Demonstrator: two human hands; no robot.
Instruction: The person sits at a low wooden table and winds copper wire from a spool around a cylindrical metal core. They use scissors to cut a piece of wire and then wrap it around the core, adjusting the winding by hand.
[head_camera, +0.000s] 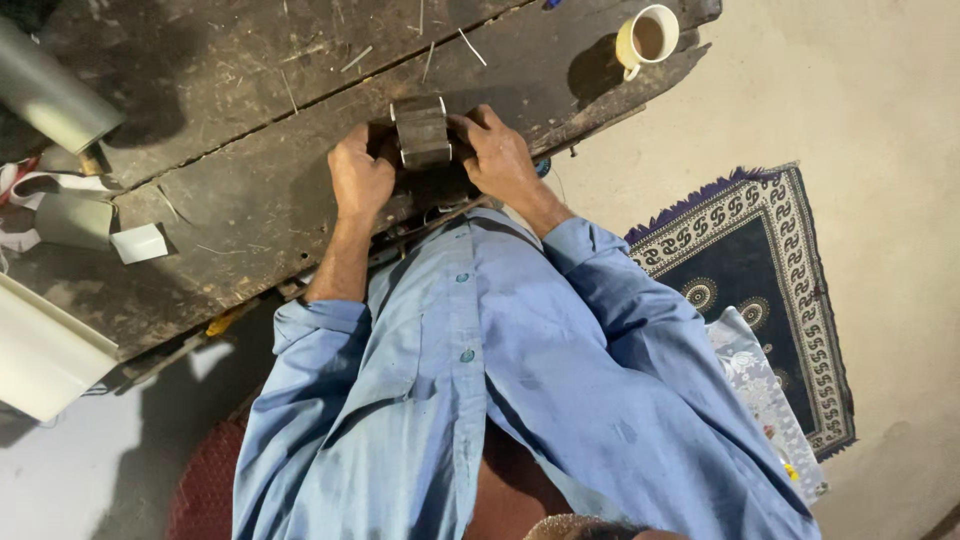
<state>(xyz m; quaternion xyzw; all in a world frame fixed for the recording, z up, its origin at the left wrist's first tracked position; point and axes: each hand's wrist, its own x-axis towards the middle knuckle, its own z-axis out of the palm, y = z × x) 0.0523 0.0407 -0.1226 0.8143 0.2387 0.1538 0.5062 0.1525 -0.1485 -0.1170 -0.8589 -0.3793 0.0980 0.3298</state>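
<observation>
Head view: your left hand (360, 180) and right hand (497, 155) clamp the folded metal strip (421, 131) at 12 o'clock; the bend is formed, the strip not yet released.

Two hands (362, 180) (495, 155), one metal block (422, 131), one cup (646, 38)

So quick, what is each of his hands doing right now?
Left hand: closed in a fist against the left side of the small metal block on the wooden bench.
Right hand: fingers gripping the block's right side.
</observation>
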